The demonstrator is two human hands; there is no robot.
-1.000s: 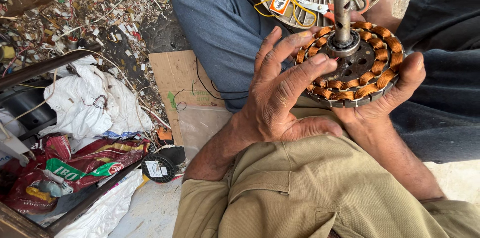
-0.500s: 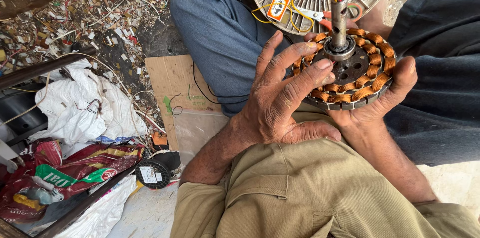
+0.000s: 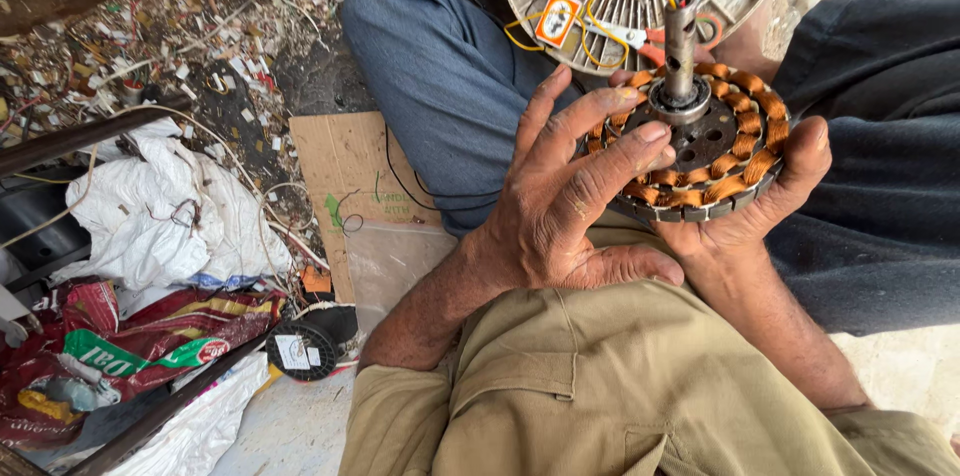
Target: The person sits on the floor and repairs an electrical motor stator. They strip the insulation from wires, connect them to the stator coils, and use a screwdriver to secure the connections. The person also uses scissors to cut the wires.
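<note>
Glossy copper windings (image 3: 745,131) ring a dull metal shaft (image 3: 680,46); matt brown cardboard (image 3: 340,161) alongside.

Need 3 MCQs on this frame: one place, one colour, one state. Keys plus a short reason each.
1. Where does the motor stator sit?
A. on the cardboard
B. cupped in the right hand
C. inside the white bag

2. What colour are the stator's windings?
A. copper-orange
B. green
C. silver

3. How do the left hand fingers stand?
A. curled in a fist
B. spread, tips on the windings
C. wrapped round the shaft

Answers:
1 B, the right palm and fingers wrap the stator's lower rim.
2 A, the ring of coils is copper-orange.
3 B, the fingers fan out over the stator's left side, clear of the shaft.
</note>
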